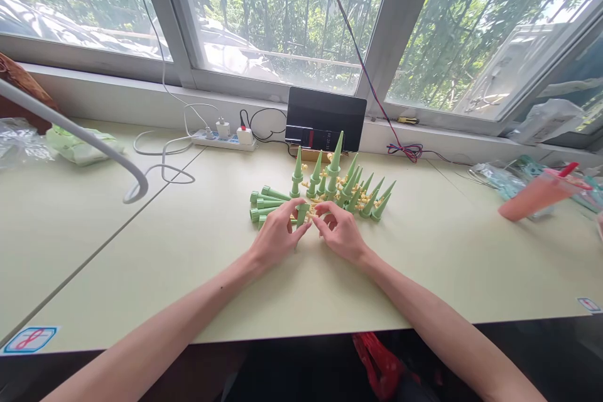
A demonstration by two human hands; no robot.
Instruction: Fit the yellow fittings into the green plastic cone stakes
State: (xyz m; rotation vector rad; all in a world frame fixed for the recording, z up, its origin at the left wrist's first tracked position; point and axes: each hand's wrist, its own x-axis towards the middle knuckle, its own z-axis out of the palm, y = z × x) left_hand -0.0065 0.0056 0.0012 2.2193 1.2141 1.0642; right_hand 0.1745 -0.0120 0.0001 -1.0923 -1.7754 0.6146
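My left hand (281,226) holds a green plastic spike (301,216) between thumb and fingers, its narrow end pointing down. Close by on the right, my right hand (340,230) has its thumb and fingers pinched at a small yellow piece (311,213). Behind both hands, several green cones (334,166) stand upright on the pale table (301,301), with small yellow pieces among them. More green spikes (267,203) lie on their sides to the left of the group, partly behind my left hand.
A dark tablet (325,118) leans at the back, beside a white power strip (223,140) with cables. A pink drink cup (537,193) lies tilted at the right, near plastic wrapping. A white curved tube (80,132) crosses the left side, before a green packet (82,143).
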